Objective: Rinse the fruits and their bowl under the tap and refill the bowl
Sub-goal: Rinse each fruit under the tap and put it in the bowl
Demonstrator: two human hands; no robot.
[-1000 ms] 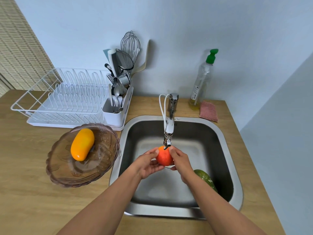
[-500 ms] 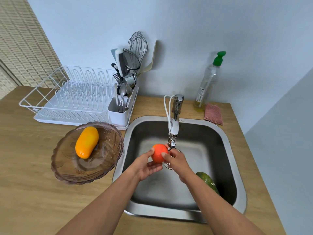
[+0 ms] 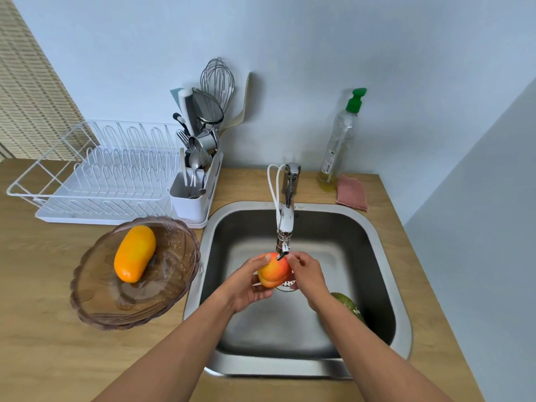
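Observation:
Both my hands hold a red-orange fruit (image 3: pixel 272 271) over the steel sink (image 3: pixel 374 227), right below the tap (image 3: pixel 285 224) spout. My left hand (image 3: pixel 246 282) cups it from the left and underneath. My right hand (image 3: pixel 307 274) grips it from the right. A green fruit (image 3: pixel 348 306) lies in the sink's right side, partly hidden by my right forearm. The brown glass bowl (image 3: pixel 174 288) stands on the counter left of the sink, with a yellow-orange fruit (image 3: pixel 135 253) inside.
A white dish rack (image 3: pixel 95 175) with a cutlery holder (image 3: pixel 188 198) full of utensils stands behind the bowl. A soap bottle (image 3: pixel 339 146) with a green pump and a pink sponge (image 3: pixel 352 192) sit behind the sink. Walls close the back and right.
The fruit has turned in my hands, now showing a yellower side, and stays under the spout. My fingers have shifted around it.

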